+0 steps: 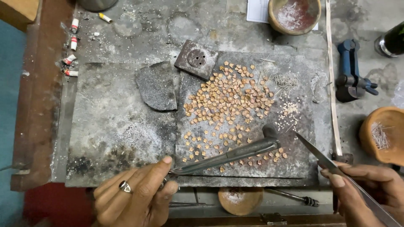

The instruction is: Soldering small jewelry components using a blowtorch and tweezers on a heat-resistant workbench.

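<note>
A grimy grey worktop (139, 25), dusted with white powder and ash stains, is seen from above under dim, even light, and dark grey slabs (113, 126) are laid flat across its middle. A reddish-brown wooden edge (40, 105) is run down the left side, with a teal surface (10, 126) beyond it and a pale wooden block (19, 9) at the far left corner. No wall or window is shown.

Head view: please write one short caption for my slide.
Left hand holds a metal blowpipe and right hand holds tweezers over small copper-coloured pieces on a grey slab.
</note>
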